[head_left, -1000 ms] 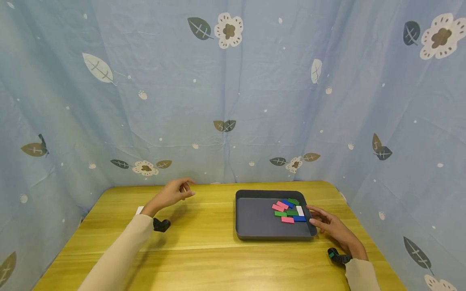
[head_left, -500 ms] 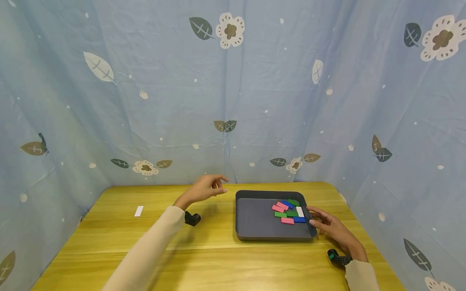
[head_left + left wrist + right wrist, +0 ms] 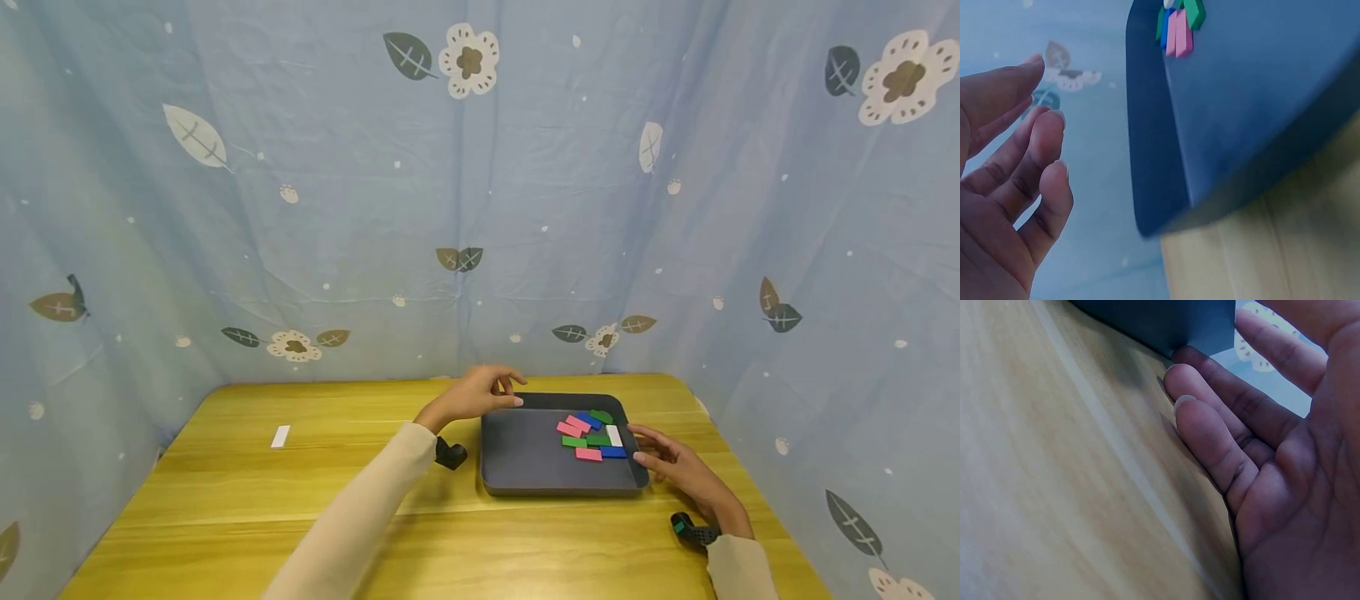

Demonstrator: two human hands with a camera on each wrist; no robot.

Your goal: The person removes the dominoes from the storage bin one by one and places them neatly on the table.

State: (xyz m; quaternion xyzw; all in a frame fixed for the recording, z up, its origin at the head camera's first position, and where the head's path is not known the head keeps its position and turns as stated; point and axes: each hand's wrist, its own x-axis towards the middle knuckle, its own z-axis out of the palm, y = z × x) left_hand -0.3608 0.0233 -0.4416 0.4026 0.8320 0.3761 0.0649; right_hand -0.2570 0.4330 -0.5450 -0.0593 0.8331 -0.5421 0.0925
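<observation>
Hanging in the air at the back left corner of a dark gray, low-walled, boxy tray, the left hand holds nothing. Its fingers are softly bent, and the thumb tip and fingertips stay apart. From the left wrist, a gap shows between this hand and the tray.

The right hand is at the tray's right side. Its fingers are loose and spread, and some of them touch the outside of the right wall. The thumb tip and the pointing finger tip are apart along that side. I cannot tell how hard they press.

Inside the tray, toward its right side, sits a bunch of small, flat, oblong pieces. The head view shows 3 pink pieces, 3 green pieces, 2 blue pieces and 1 white piece. They lie close together, and some touch.

Well to the left of the tray lies 1 loose white flat strip. Under the tray is a yellow wooden table. Behind the tray hangs a light blue cloth curtain with flowers and leaves. Both arms wear cream sleeves, and each wrist has 1 small black gadget.
</observation>
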